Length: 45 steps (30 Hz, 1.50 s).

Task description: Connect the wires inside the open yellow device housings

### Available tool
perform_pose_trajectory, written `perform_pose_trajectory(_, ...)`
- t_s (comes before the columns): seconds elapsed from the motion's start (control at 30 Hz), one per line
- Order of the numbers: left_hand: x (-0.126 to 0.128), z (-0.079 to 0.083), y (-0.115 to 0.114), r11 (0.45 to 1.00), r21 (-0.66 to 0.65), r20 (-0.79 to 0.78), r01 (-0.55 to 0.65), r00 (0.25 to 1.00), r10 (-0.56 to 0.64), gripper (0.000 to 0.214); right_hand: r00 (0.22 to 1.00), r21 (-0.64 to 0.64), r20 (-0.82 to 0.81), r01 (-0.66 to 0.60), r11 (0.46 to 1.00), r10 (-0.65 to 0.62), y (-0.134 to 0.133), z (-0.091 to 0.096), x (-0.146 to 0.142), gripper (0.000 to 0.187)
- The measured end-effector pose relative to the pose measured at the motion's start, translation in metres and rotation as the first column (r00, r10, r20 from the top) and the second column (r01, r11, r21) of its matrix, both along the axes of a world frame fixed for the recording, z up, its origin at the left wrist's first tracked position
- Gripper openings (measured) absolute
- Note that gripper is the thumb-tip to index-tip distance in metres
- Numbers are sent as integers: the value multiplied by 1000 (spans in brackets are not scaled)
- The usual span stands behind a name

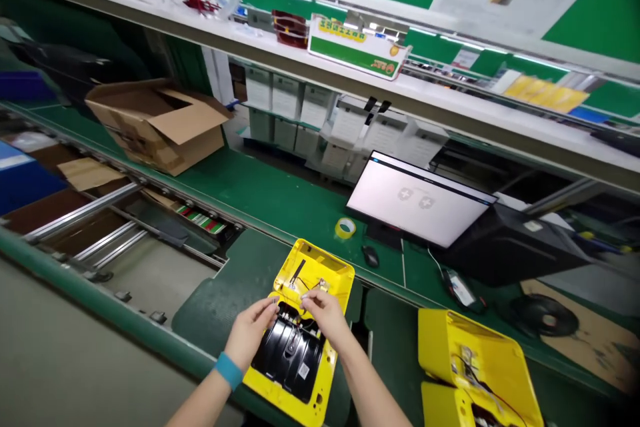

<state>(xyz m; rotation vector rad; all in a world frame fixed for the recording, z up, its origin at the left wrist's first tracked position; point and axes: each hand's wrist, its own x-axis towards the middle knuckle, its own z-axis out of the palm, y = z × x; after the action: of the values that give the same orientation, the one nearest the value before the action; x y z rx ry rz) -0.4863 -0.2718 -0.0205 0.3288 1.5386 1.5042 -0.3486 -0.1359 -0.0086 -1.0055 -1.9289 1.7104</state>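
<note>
An open yellow housing point(313, 280) lies on the green desk point(260, 197) at the near centre, tilted so its far end points up and to the right. A black inner panel point(293, 353) fills its near half, with a small white label on it; the far half shows bare yellow plastic with a short black part and thin wires.

Both hands meet over the middle of the housing, just at the far edge of the black panel. The left hand point(250, 333), with a blue band on its wrist, comes in from the near left; its fingers point(270, 305) are drawn together in a pinch, but what they pinch is too small to tell. The right hand point(325, 310) comes from the near right, its fingers point(306, 299) also pinched together close to the left ones, at the wires inside the housing.

To the right, near the edge, stand 2 more yellow housings point(470, 360), well apart from the hands. Beyond the work lie a roll of yellow tape point(345, 227) and a black mouse point(371, 255), with a tilted monitor point(420, 200) showing a pale screen further right. An open cardboard box point(157, 123) sits at the far left on the desk, and a long white shelf point(450, 107) runs above.
</note>
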Motion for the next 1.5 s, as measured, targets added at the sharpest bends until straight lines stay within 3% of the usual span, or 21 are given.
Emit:
perform_pose_trajectory(0.2,-3,-15,20,998,8,99,62,993,-62,52,994,102,110,-38,994,27,-9,-7,-12,21)
perform_pose_trajectory(0.5,-10,-23,25,986,-15,16,168,986,-168,42,977,219,202,-108,970,63,-12,-10,-22,13)
perform_pose_trajectory(0.73,-13,-19,28,979,-21,-51,205,977,-206,35,961,361,264,-179,915,84,-12,-11,-24,11)
perform_pose_trajectory(1.27,-18,-16,27,954,-81,-271,290,914,-301,35,955,337,286,-180,924,82,-12,-12,-27,8)
perform_pose_trajectory(1.5,-18,-24,26,941,-92,-365,324,869,-335,35,955,335,286,-175,926,77,-12,-9,-25,8)
